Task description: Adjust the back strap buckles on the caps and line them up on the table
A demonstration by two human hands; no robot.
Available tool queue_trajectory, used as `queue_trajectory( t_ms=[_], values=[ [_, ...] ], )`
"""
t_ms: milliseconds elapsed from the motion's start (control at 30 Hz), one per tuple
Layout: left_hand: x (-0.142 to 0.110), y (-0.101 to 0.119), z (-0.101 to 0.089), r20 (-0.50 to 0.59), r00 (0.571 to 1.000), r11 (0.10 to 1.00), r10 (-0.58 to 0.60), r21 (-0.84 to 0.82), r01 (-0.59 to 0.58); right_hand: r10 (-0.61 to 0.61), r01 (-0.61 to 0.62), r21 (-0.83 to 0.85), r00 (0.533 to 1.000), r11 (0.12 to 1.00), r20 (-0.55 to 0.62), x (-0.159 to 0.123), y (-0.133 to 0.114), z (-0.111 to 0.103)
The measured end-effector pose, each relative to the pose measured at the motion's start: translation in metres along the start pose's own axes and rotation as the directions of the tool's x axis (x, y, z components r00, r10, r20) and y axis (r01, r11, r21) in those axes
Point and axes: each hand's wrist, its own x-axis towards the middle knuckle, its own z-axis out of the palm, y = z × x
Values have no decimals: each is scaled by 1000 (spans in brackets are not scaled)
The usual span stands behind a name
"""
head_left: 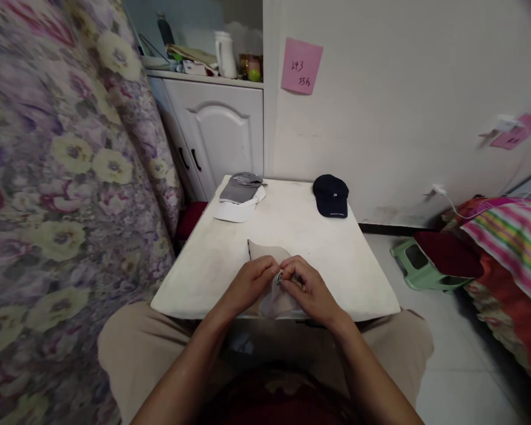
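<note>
A beige cap (265, 251) rests at the near edge of the white table, its brim pointing away from me. My left hand (255, 280) pinches the cap's near side with thumb and bent fingers. Close against it, my right hand (308, 287) grips the same part, where a small metallic buckle (279, 276) shows between the fingertips. Both hands hide much of the cap. Farther back on the left, a grey cap (240, 190) lies on top of a white cap (235, 212). A navy cap (331, 196) sits at the back right.
The white table (194, 277) reaches almost to the wall, with my knees on either side. A flowered curtain (71, 206) hangs at left. Behind stands a white cabinet (221, 130) with a white jug (225, 56) on it. A green stool (413, 265) is at right beside a bed (513, 236).
</note>
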Motion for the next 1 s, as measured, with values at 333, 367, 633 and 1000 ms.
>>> queue_trajectory(
  t_ms=[333, 367, 633, 1000],
  values=[
    [2, -2, 3, -23, 1000, 1000, 16, 17, -16, -5, -13, -94, 982, 995, -189, 1, 0, 13],
    [2, -2, 3, -24, 1000, 1000, 15, 17, -15, -4, -15, -98, 981, 995, -193, 1, 0, 13],
    [2, 1, 3, -26, 1000, 1000, 10, 8, -10, -19, -9, -131, 977, 991, -214, -1, 3, 14],
    [4, -2, 6, -52, 999, 998, 1, 62, 3, 17, -42, -108, 976, 993, -216, 3, 5, 14]
  ],
)
